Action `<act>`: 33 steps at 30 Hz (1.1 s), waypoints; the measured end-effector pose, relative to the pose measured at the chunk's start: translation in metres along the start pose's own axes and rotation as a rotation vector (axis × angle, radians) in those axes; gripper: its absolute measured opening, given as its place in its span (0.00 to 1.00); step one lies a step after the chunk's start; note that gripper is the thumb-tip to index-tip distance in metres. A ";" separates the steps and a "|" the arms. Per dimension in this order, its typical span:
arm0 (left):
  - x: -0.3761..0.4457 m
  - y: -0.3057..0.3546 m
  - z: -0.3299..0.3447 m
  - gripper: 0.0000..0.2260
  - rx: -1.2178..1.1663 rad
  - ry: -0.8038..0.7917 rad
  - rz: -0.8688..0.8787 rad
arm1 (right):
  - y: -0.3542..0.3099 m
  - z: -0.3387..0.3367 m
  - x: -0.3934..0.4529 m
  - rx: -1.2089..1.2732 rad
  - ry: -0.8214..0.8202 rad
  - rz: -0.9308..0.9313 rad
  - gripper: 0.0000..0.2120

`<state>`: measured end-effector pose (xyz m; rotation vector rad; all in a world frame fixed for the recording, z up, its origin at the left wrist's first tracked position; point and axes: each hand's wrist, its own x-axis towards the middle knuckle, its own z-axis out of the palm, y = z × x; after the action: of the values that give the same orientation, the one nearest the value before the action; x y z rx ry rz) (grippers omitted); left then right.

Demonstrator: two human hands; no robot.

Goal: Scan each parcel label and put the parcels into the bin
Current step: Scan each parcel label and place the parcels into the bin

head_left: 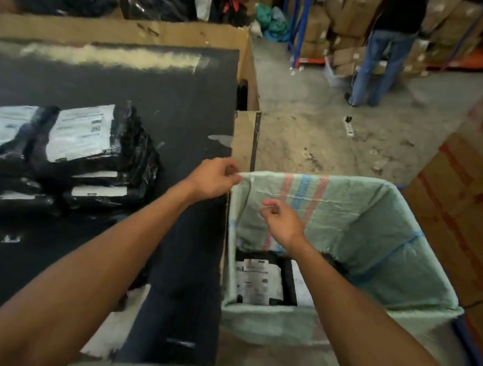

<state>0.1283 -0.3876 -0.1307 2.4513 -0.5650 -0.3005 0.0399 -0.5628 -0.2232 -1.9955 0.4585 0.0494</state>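
Over the near-left corner of the bin (434, 247) both hands sat close together. Left hand (213, 178) pinched the edge of the green woven sack lining (268, 184) right at that corner, fingers curled on the fabric. Right hand (279, 218) hovered just inside the rim, fingers loosely curled; looked to hold nothing, though blur at the fingertips made it hard to be sure whether it touched the liner.

Parcels already dropped (262, 279) lay flat at the bottom of the bin, white labels up, below and a bit toward the person from the right hand. Remaining stack of black parcels (77, 161) sat on the dark worktop (183, 102), well to the left of both hands, labels up, long sides running roughly left-right across the worktop.

Key relation, as a judgement: next parcel lay left of the hands, bin to the right, so left hand was nearer the stack & would have the shorter reach once it let go of the liner; right hand was already placed over the bin mouth. No scanner visible in view.

Far back, another person (384, 47) stood by shelving w/ cartons.
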 end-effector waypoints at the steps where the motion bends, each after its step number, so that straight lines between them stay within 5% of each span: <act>1: -0.013 0.001 -0.013 0.11 0.018 0.038 0.056 | -0.014 0.008 -0.009 0.031 0.000 -0.049 0.13; 8: -0.085 -0.043 -0.100 0.06 -0.155 0.519 0.171 | -0.097 0.072 -0.065 0.184 -0.175 -0.148 0.06; 11: -0.114 -0.085 -0.115 0.04 -0.301 0.780 -0.006 | -0.121 0.110 -0.093 0.113 -0.313 -0.065 0.18; 14: -0.134 -0.117 -0.117 0.06 -0.537 0.854 -0.304 | -0.136 0.150 -0.118 0.008 -0.394 0.036 0.30; 16: -0.136 -0.126 -0.119 0.12 -0.737 0.853 -0.475 | -0.142 0.173 -0.130 0.014 -0.363 0.078 0.28; 21: -0.135 -0.125 -0.151 0.44 -1.426 0.759 -0.840 | -0.147 0.203 -0.139 -0.227 -0.153 0.144 0.24; 25: -0.136 -0.136 -0.165 0.25 -1.596 0.587 -0.724 | -0.146 0.208 -0.141 -0.151 -0.106 0.187 0.17; 33: -0.154 -0.143 -0.170 0.19 -1.327 0.135 -0.762 | -0.148 0.192 -0.139 0.599 0.094 0.304 0.05</act>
<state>0.0956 -0.1267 -0.0689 1.2366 0.5506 -0.5610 -0.0070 -0.2963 -0.1517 -1.3353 0.7384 0.0047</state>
